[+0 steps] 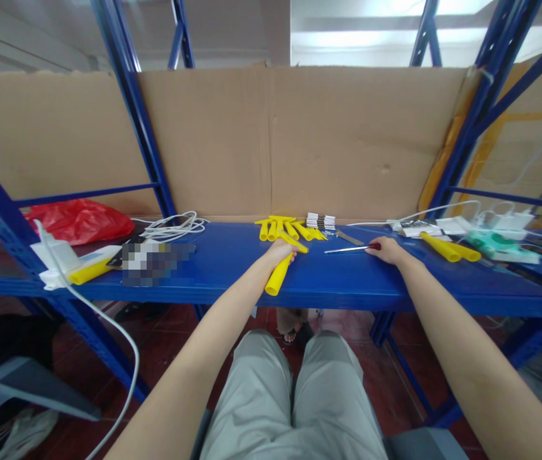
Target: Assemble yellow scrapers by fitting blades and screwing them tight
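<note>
My left hand [281, 252] is wrapped round a yellow T-shaped plastic handle [278, 277], its hollow round end pointing toward me and its crossbar angled away. My right hand [386, 249] grips a screwdriver [346, 250] by its red end, the long metal shaft pointing left, low over the blue table. Just beyond my left hand lie several more yellow T-shaped handles [272, 231] in a row. Several small yellow pieces [317, 234] sit to their right. A stack of small white-ended pieces [319, 221] stands behind those. Near the screwdriver lies a flat grey strip [349, 238].
A cardboard sheet [271, 140] backs the blue table [232, 268]. At right are two yellow tubes [447, 248], a green-and-white power strip [503, 246] and cables. At left lie a coiled white cable [177, 225], a red plastic bag [76, 218] and another yellow tube [89, 272].
</note>
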Demonstrator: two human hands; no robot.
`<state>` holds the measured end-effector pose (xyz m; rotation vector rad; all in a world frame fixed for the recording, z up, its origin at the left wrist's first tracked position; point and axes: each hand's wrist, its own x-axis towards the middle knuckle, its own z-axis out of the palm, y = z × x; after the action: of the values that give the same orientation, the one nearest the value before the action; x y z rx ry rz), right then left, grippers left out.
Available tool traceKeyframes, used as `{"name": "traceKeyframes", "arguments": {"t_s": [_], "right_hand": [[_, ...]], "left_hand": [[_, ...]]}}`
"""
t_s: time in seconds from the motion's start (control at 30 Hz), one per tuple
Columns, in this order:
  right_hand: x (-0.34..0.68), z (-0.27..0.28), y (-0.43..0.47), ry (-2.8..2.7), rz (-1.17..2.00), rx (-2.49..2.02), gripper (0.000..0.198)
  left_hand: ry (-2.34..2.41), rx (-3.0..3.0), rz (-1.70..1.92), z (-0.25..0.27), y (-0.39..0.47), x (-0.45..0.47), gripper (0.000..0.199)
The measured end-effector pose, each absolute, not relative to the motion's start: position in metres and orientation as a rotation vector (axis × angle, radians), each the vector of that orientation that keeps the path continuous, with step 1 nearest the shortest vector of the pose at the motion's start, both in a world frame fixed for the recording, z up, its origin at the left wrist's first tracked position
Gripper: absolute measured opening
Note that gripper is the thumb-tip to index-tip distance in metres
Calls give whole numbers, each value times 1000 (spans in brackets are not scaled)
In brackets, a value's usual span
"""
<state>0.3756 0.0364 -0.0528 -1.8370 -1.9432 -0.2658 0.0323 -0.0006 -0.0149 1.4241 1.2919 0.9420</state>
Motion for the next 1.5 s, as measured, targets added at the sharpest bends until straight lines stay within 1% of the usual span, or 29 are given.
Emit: {"name": "traceKeyframes", "arguments": {"t_s": [0.13, 0.47, 0.7, 0.8, 0.97, 1.2, 1.3, 1.5], "right_hand": [[372, -48, 33, -1941, -180, -1978, 29], [377, -48, 35, -2035, -189, -1873, 19], [368, -42, 25, -1981, -343, -1965, 13], [364, -40, 24, -1931, -367, -1931, 14], [351, -35, 19, -1866, -293, -1825, 15], [333, -34, 18, -1979, -318, -1617, 14], [330, -36, 19, -2023, -341, -1539, 13], [327, -36, 17, -2065, -341, -1528, 12]], "left_hand": [[1316, 1459, 941, -13, -4, 33, 27], [1296, 1445, 936, -15, -3, 33, 28], [1257, 1398, 937, -15, -1, 31, 25], [1262, 1412, 921, -13, -4, 30, 25], [1272, 1422, 923, -11, -8, 31, 26], [1258, 1400, 940, -16, 0, 31, 19], [1262, 1394, 946, -17, 1, 31, 19], [1264, 1387, 951, -17, 1, 31, 21]]}}
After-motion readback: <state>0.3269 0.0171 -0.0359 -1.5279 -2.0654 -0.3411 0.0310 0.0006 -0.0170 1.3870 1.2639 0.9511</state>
